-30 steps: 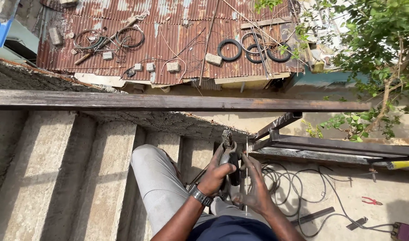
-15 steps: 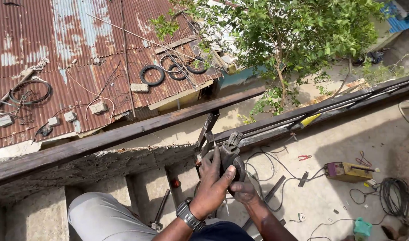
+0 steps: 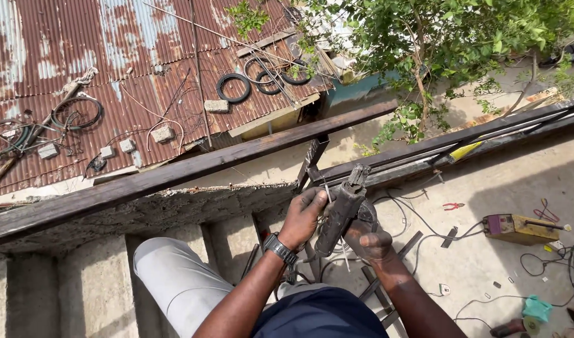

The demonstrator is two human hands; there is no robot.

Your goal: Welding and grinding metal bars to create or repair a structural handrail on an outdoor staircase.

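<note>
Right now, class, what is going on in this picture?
A person sits high on a concrete ledge and looks down over a rusty corrugated roof and a yard below. Both hands are on a dark welding electrode holder: the left hand touches it near the top, where a thin rod shows, and the right hand grips it lower down. A dark steel beam runs just ahead of the hands. Cables and a yellow welding machine lie on the ground below.
</note>
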